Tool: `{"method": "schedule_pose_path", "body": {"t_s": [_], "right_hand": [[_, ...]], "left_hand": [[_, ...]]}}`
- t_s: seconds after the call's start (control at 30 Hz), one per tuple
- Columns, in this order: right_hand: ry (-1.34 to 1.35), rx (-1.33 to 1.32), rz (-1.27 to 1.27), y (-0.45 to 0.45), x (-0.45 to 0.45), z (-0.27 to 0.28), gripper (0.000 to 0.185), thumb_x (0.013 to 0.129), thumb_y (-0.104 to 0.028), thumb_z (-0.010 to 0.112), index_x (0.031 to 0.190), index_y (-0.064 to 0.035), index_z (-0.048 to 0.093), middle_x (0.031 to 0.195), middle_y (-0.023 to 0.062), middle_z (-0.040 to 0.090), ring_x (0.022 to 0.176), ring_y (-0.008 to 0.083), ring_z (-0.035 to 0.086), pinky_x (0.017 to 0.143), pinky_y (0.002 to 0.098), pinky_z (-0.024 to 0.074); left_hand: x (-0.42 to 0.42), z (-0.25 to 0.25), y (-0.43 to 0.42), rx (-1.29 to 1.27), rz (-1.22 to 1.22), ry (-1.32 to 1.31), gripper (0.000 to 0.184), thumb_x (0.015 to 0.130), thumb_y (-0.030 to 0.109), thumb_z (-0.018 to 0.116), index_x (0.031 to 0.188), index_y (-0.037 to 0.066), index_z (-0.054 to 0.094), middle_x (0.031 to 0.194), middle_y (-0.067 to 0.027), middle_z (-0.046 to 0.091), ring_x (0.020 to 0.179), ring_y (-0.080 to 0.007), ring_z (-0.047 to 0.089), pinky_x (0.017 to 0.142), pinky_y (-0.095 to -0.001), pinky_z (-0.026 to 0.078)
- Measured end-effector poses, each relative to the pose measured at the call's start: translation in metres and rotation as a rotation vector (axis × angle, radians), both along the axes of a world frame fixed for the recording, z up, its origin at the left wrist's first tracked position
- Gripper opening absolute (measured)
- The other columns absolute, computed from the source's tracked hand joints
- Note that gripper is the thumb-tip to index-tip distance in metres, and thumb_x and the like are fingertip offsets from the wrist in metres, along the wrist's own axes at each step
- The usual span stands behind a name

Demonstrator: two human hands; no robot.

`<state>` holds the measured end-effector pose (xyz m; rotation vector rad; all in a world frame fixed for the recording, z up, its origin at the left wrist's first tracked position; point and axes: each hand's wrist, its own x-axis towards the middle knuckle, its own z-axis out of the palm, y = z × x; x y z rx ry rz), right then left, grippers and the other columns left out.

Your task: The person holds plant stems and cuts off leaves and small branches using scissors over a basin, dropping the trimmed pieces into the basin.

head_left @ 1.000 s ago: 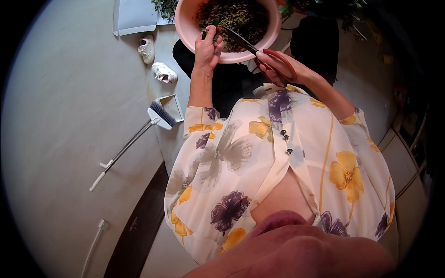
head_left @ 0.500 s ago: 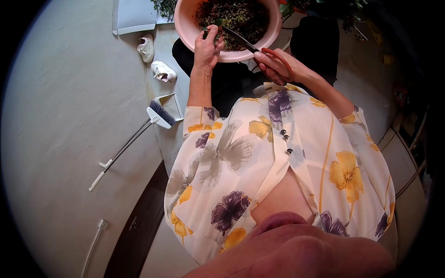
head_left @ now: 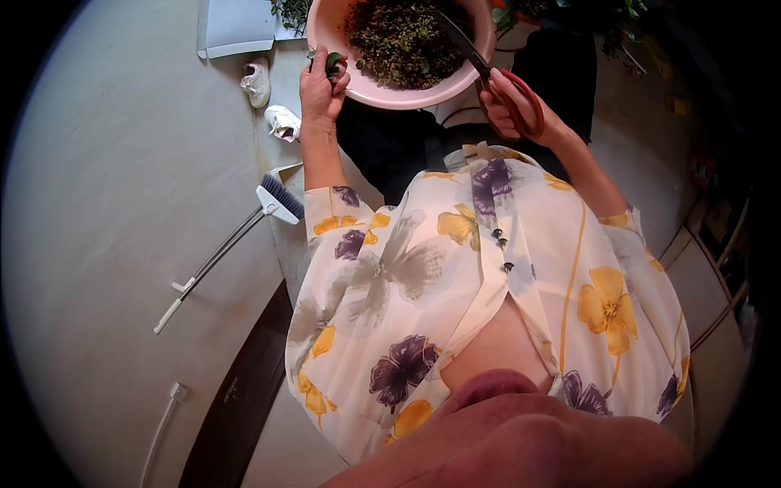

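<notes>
A pink basin [head_left: 389, 97] at the top of the view holds a heap of small dark and greenish berry-like clusters [head_left: 407, 49]. My left hand [head_left: 324, 91], at the basin's left rim, is closed around a leafy green sprig [head_left: 334, 67]. Red-handled scissors [head_left: 533, 106] are in my right hand [head_left: 508, 110], at the basin's right side. Their dark blades point up and left over the heap, apart from the sprig. Part of the basin is cut off by the frame's top edge.
White shoes [head_left: 282, 122] stand on the floor to the left, near a broom [head_left: 278, 205] and dustpan. Green cuttings [head_left: 291, 12] lie by a pale box [head_left: 236, 32] at the upper left. More leafy stems [head_left: 569, 15] are at the upper right.
My left hand has moved left with the sprig, from over the basin to its rim. The scissors in my right hand have shifted right, away from the left hand.
</notes>
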<state>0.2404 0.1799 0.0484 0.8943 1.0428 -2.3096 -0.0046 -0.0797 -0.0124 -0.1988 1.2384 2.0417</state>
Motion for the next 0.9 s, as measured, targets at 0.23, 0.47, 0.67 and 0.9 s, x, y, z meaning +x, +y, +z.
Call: {"method": "schedule_pose_path", "body": {"t_s": [0.23, 0.47, 0.67, 0.9], "right_hand": [[0.016, 0.072, 0.026, 0.004, 0.007, 0.008, 0.049, 0.097, -0.058, 0.052, 0.083, -0.0109, 0.051, 0.058, -0.0064, 0.040, 0.046, 0.0058, 0.038, 0.041, 0.0220, 0.0320], [-0.018, 0.083, 0.058, -0.003, 0.005, 0.006, 0.050, 0.095, -0.060, 0.055, 0.083, -0.0119, 0.051, 0.058, -0.0070, 0.040, 0.045, 0.0052, 0.037, 0.040, 0.0218, 0.0305], [-0.021, 0.086, 0.051, -0.005, 0.006, 0.009, 0.049, 0.094, -0.060, 0.057, 0.083, -0.0127, 0.052, 0.058, -0.0075, 0.041, 0.045, 0.0050, 0.036, 0.040, 0.0217, 0.0295], [-0.066, 0.037, 0.048, -0.005, 0.009, 0.003, 0.049, 0.093, -0.060, 0.058, 0.083, -0.0124, 0.052, 0.056, -0.0073, 0.040, 0.044, 0.0053, 0.036, 0.040, 0.0220, 0.0291]], "left_hand": [[0.000, 0.014, 0.017, -0.497, -0.480, 0.467, 0.016, 0.090, 0.017, 0.071, 0.093, 0.003, 0.062, 0.071, 0.0001, 0.058, 0.055, -0.0066, 0.049, 0.049, -0.0229, 0.039], [0.024, -0.021, 0.041, -0.952, -1.024, 1.506, 0.021, 0.085, 0.019, 0.063, 0.102, 0.017, 0.075, 0.088, -0.0114, 0.073, 0.084, -0.0309, 0.070, 0.073, -0.0418, 0.056], [0.019, -0.032, 0.049, -1.002, -1.160, 1.543, 0.020, 0.084, 0.019, 0.063, 0.100, 0.017, 0.075, 0.091, -0.0129, 0.072, 0.088, -0.0335, 0.069, 0.073, -0.0450, 0.056], [0.002, -0.017, 0.030, -0.490, -0.600, 0.621, 0.018, 0.090, 0.019, 0.073, 0.097, 0.002, 0.073, 0.071, 0.0021, 0.066, 0.064, -0.0026, 0.054, 0.054, -0.0200, 0.042]]}}
